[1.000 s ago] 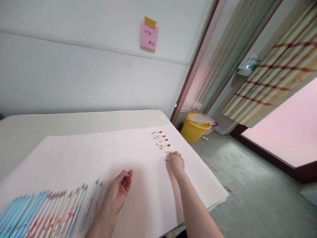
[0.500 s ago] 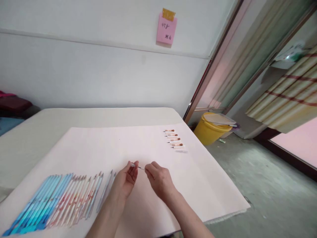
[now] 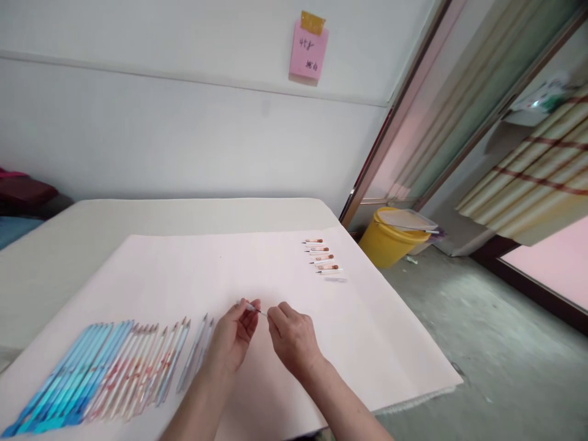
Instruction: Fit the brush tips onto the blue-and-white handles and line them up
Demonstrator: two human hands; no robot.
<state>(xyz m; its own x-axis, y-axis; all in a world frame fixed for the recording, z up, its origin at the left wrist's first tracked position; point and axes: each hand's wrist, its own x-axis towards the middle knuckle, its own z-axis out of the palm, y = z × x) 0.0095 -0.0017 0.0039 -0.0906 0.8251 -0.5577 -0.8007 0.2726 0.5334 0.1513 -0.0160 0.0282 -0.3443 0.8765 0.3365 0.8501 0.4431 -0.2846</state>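
My left hand point(image 3: 236, 334) pinches a small pale pen tip piece point(image 3: 249, 306) above the white sheet point(image 3: 184, 275). My right hand point(image 3: 291, 337) is closed on a thin refill point(image 3: 261, 313) that meets that piece. Both hands hover near the sheet's front middle. A row of several blue and pink pen barrels point(image 3: 101, 373) lies to the left of my left hand. Several short brown-capped parts point(image 3: 321, 256) lie in a column at the sheet's far right.
The sheet covers a pale table point(image 3: 55, 245) against a white wall with a pink sticky note point(image 3: 307, 52). A yellow bucket point(image 3: 388, 239) stands on the floor to the right, beside a doorway and striped curtains point(image 3: 528, 177).
My right hand came back from the column of small parts on the right to meet my left hand. The view swung left, then the hands stayed nearly still.
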